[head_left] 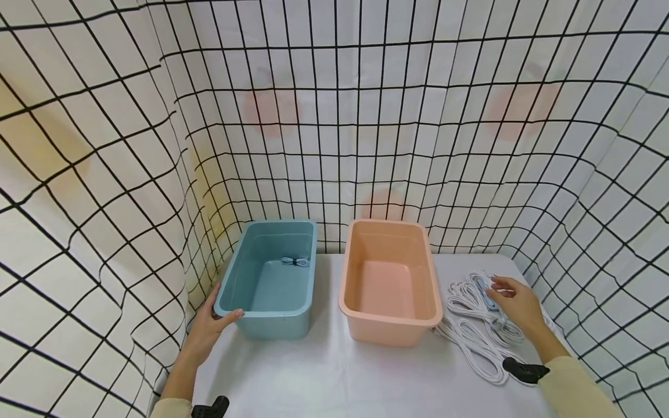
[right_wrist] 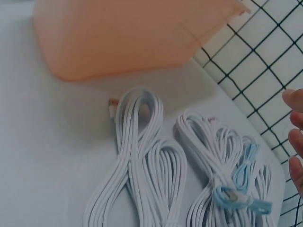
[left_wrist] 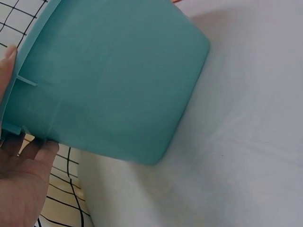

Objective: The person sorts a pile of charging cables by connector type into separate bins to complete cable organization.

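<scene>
My left hand (head_left: 204,331) grips the rim of a blue plastic bin (head_left: 277,325) at its near left corner, thumb over the edge and fingers under it outside. Inside that bin lies a small light-blue cable bundle (head_left: 295,262) with a dark tie. On the right, my right hand (head_left: 514,299) hovers over a pile of coiled white cables (head_left: 483,348), fingers slightly bent. In the right wrist view its fingertips (right_wrist: 296,137) show at the right edge with nothing between them. Light-blue cable bundles (right_wrist: 241,201) lie on top of the white coils (right_wrist: 137,156).
A peach plastic bin (head_left: 384,334) stands between the blue bin and the cables. Black wire mesh (head_left: 340,122) surrounds the white-covered table (head_left: 334,377) at the back and both sides, close beside the blue bin and the cable pile.
</scene>
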A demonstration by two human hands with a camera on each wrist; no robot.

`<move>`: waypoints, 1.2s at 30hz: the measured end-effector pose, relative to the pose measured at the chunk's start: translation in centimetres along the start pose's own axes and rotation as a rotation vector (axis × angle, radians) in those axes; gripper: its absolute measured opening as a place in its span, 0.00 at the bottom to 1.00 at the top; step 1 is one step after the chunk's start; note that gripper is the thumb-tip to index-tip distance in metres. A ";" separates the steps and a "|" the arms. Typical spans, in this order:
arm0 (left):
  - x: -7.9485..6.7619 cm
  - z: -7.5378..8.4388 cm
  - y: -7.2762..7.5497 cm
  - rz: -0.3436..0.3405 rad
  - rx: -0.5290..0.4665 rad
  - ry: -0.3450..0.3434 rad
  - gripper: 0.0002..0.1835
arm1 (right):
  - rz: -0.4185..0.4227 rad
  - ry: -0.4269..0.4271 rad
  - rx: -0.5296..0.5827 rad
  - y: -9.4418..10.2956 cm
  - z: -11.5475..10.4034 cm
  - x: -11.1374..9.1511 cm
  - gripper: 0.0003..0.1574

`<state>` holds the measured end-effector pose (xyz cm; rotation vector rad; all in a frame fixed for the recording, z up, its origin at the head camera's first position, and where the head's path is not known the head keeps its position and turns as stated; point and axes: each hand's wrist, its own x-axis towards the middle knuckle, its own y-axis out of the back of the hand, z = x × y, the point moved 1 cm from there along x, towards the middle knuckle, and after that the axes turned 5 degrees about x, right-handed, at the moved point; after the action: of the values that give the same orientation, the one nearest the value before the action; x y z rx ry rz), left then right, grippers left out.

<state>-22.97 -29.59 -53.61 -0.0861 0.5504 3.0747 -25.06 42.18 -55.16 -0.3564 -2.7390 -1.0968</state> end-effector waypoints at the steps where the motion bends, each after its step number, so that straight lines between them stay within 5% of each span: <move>1: 0.0 0.0 0.0 0.002 -0.001 0.000 0.58 | -0.005 -0.009 -0.002 0.1 0.3 -0.2 0.33; 21: -0.1 -0.3 -0.1 0.009 -0.014 -0.010 0.57 | -0.028 -0.076 -0.113 -0.1 5.7 -3.3 0.30; 28: -0.1 -0.2 -0.1 0.013 -0.007 -0.007 0.58 | -0.067 -0.173 -0.095 -1.2 6.9 -4.0 0.41; 36: 0.1 -0.2 0.0 0.017 -0.009 0.002 0.58 | 0.046 -0.284 -0.114 -2.9 6.8 -4.4 0.44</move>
<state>-23.06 -29.63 -53.86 -0.0845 0.5405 3.0942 -22.13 44.24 -62.97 -0.6337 -2.8968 -1.2818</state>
